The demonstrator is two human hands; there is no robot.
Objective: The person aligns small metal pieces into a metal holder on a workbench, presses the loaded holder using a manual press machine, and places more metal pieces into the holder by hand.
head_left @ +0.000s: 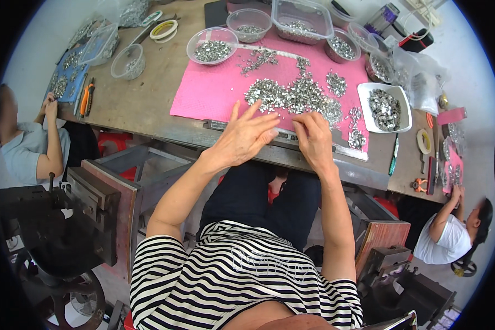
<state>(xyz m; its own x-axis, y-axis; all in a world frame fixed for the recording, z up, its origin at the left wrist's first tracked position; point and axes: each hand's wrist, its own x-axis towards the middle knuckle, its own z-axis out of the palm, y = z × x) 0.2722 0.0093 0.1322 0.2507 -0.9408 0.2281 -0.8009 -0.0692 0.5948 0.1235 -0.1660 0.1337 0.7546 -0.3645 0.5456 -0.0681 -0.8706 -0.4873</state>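
Mostly wooden work surface (148, 93), a pink mat (214, 91) on it just beyond both hands. Big heap of small silver metal parts (294, 96) lies on the mat right ahead of the fingertips. White square tray (368, 127) of the same parts sits to the right of the right hand; round clear bowl (195, 45) of parts well beyond the left. Left hand (242, 137): grip wide, fingers splayed flat, holding nothing visible. Right hand (313, 140): grip narrow, fingers curled at the mat's near edge, whether it pinches a part cannot tell.
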